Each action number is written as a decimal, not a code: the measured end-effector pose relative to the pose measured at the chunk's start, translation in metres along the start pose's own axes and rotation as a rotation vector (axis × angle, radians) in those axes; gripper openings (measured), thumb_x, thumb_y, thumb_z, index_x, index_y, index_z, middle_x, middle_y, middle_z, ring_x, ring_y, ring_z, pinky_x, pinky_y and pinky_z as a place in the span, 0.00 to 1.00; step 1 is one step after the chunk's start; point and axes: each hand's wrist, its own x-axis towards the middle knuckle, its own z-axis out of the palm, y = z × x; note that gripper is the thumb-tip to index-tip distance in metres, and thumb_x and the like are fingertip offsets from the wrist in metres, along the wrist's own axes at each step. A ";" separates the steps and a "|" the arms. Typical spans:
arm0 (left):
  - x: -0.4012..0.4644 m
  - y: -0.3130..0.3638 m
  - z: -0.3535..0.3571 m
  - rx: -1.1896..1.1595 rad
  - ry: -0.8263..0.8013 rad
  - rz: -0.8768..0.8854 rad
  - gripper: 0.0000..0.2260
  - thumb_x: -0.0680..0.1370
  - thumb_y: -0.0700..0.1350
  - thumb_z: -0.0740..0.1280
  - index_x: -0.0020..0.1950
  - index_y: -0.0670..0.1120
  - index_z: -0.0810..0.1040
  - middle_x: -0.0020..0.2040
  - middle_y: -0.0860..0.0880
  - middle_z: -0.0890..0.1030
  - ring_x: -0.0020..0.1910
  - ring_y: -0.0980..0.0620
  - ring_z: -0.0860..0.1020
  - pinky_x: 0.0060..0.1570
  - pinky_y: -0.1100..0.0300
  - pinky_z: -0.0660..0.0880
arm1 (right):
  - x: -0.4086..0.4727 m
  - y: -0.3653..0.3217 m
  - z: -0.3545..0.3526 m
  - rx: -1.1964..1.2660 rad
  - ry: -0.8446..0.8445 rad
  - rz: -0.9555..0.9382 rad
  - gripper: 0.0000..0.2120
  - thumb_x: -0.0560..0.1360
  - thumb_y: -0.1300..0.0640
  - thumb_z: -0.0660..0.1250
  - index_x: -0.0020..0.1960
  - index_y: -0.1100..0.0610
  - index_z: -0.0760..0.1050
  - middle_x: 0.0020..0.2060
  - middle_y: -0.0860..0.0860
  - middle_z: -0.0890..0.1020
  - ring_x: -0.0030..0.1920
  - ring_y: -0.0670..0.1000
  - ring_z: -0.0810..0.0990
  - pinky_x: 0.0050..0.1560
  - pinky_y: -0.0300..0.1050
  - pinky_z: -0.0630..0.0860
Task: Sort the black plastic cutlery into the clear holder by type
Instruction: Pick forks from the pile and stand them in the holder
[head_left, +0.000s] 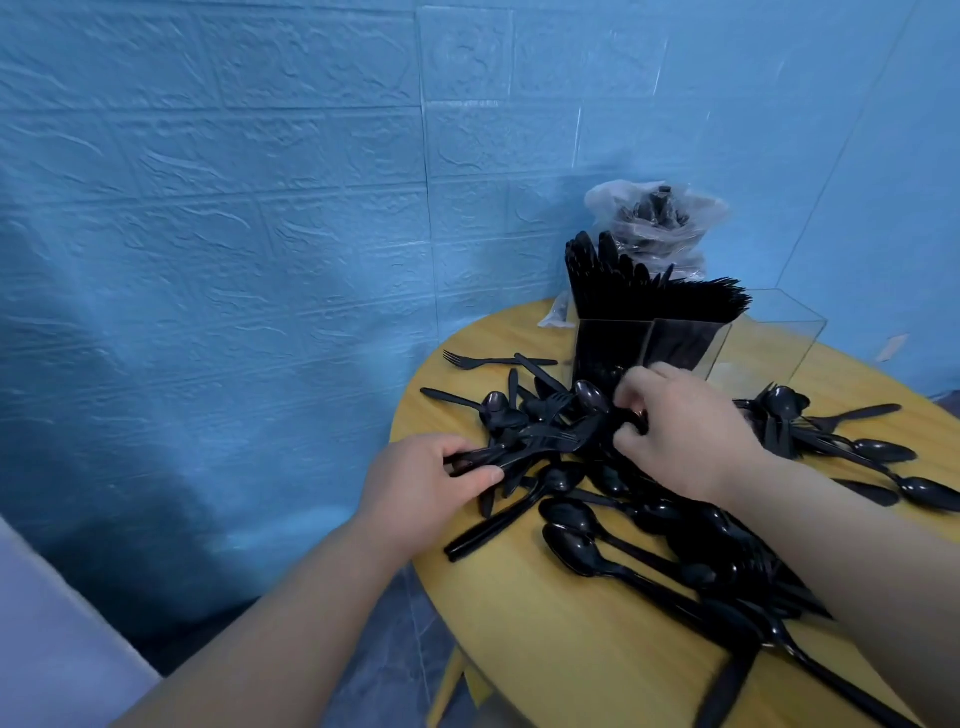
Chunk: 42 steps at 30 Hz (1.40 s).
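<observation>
A heap of black plastic cutlery (550, 415), forks, spoons and knives mixed, lies on the round yellow table (519, 613). Behind it stands the clear holder (748, 343); its left compartments are packed with upright black knives and forks, and its right compartment looks empty. My left hand (421, 483) grips a bundle of black forks (519, 449) at the pile's left edge. In front of the holder, my right hand (685, 431) is curled into the heap and pinches a black piece I cannot identify.
A clear plastic bag (654, 223) holding more black cutlery stands behind the holder against the blue brick-pattern wall. More spoons (597, 551) spread toward the table's near right. Loose spoons (872, 452) also lie right of my right arm. The table edge falls away on the left.
</observation>
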 end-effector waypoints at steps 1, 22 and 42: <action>0.000 0.000 0.000 -0.008 0.007 -0.003 0.05 0.72 0.56 0.72 0.45 0.58 0.82 0.40 0.57 0.82 0.42 0.59 0.78 0.47 0.52 0.77 | 0.001 -0.004 0.000 0.053 -0.004 -0.032 0.12 0.73 0.56 0.63 0.57 0.52 0.73 0.49 0.48 0.75 0.50 0.51 0.71 0.47 0.41 0.67; 0.001 -0.007 -0.003 0.025 0.012 -0.022 0.07 0.70 0.57 0.73 0.44 0.56 0.82 0.39 0.57 0.82 0.41 0.59 0.78 0.44 0.54 0.77 | 0.018 -0.015 0.013 0.272 -0.265 -0.109 0.19 0.78 0.58 0.58 0.68 0.47 0.71 0.57 0.39 0.75 0.60 0.48 0.61 0.64 0.42 0.63; 0.010 -0.006 -0.004 -0.111 0.079 -0.022 0.03 0.74 0.54 0.70 0.41 0.61 0.78 0.43 0.61 0.81 0.47 0.61 0.78 0.52 0.55 0.76 | 0.002 0.002 0.008 0.257 -0.254 -0.206 0.16 0.72 0.50 0.71 0.60 0.45 0.76 0.52 0.41 0.77 0.58 0.44 0.63 0.61 0.37 0.65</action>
